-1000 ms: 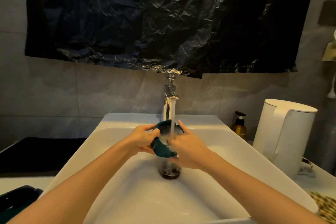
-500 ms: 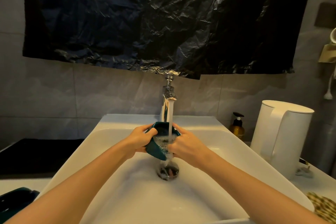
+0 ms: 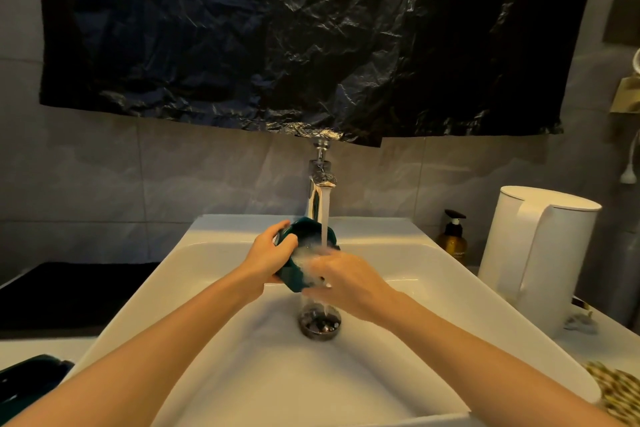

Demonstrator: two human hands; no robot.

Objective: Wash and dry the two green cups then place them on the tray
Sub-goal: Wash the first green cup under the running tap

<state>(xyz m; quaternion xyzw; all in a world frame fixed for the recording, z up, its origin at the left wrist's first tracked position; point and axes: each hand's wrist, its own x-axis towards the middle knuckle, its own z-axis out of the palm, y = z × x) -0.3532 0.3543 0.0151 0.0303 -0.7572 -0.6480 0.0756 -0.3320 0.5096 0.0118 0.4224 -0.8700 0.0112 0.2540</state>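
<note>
You are on the washing step: your left grip (image 3: 268,258) clamps the green cup (image 3: 294,272), tilted under the tap (image 3: 320,184) near the sink's (image 3: 207,288) back edge. Your right grip (image 3: 346,279) rubs it; I cannot tell its curl. Next comes careful drying.

Two hands (image 3: 268,255) (image 3: 349,279), one green cup (image 3: 292,272), one tap (image 3: 320,184), one kettle (image 3: 540,260), one pump bottle (image 3: 453,239)

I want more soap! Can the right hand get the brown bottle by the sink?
Probably yes. The brown bottle stands beyond the sink's right rim, beside the white kettle, nothing between it and the right hand, though that hand is on the green cup.
</note>
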